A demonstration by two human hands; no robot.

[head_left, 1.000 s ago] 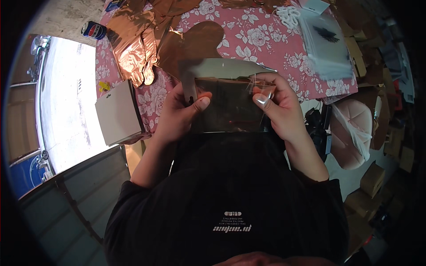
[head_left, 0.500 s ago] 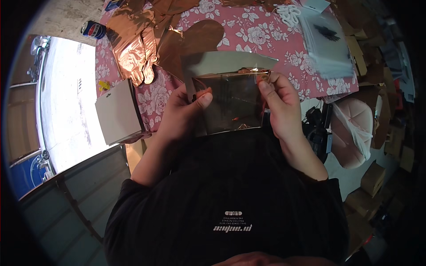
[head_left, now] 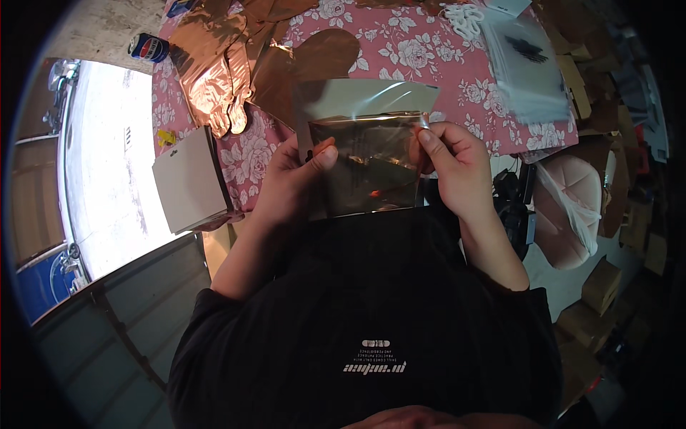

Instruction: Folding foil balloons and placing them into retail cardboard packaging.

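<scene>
Over the front edge of the table, my two hands hold up a flat clear plastic bag (head_left: 364,179) with a folded sheet of shiny copper-coloured foil inside. Above the foil, the bag's upper part (head_left: 371,96) looks pale and glossy. My left hand (head_left: 286,179) grips its left side, thumb across the front. At the upper right edge, my right hand (head_left: 457,164) pinches the plastic between thumb and bent fingers. Beyond lie flat copper foil pieces (head_left: 314,64), which look like uninflated balloons, on the table.
A pink floral cloth (head_left: 250,157) covers the table. White cards (head_left: 189,179) stand at its left edge near a yellow clip (head_left: 166,137); a dark blue can (head_left: 148,48) is farther back. Clear bags (head_left: 529,79) and white cord (head_left: 463,20) lie far right, beyond a padded chair (head_left: 568,207).
The bag has tilted slightly and the reflections on its foil have shifted. My right hand has moved a little to the right; my left hand stays nearly in place, still gripping.
</scene>
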